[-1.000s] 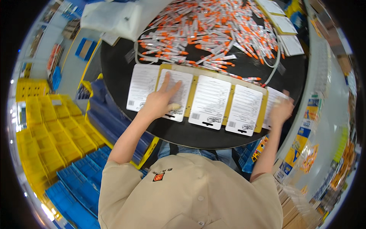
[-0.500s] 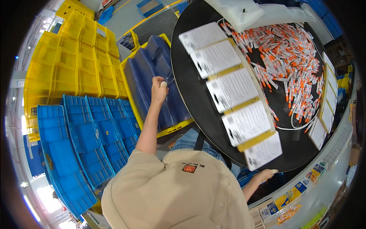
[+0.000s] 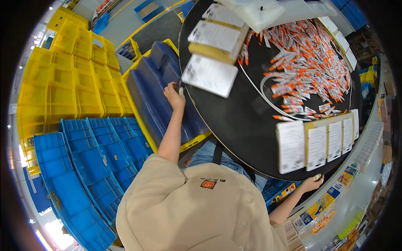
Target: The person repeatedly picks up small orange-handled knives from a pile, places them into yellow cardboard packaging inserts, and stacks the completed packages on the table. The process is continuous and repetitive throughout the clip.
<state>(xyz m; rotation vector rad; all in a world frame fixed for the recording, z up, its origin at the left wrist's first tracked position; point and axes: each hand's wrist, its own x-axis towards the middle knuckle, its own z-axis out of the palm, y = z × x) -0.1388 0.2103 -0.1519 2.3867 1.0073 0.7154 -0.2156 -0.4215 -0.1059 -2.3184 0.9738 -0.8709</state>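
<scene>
My left hand (image 3: 175,95) hovers over the blue plastic lining (image 3: 153,85) of a yellow crate, close to the rim of a round black table (image 3: 247,144). Its fingers are bent but apart, with a pale cover on one tip, and I see nothing held. At the table's near right rim is my right hand (image 3: 312,183), fingers loosely bent, apparently empty; whether it touches the rim is unclear. Printed white cards (image 3: 209,75) on yellowish backing stand at the table's left, and more white cards (image 3: 292,146) at its near side. Orange-tipped white tubes (image 3: 310,69) lie heaped between them.
Stacked yellow crates (image 3: 63,83) and blue crates (image 3: 92,146) rise on my left. Clear plastic sheeting (image 3: 272,12) covers the table's far edge, and a white cord (image 3: 255,88) loops near the tubes. A pale counter with coloured packets (image 3: 322,205) curves along the right.
The round table has turned clockwise, carrying cards and tubes with it. My right hand has moved right and slightly farther away along the rim; my left hand stays nearly in place.
</scene>
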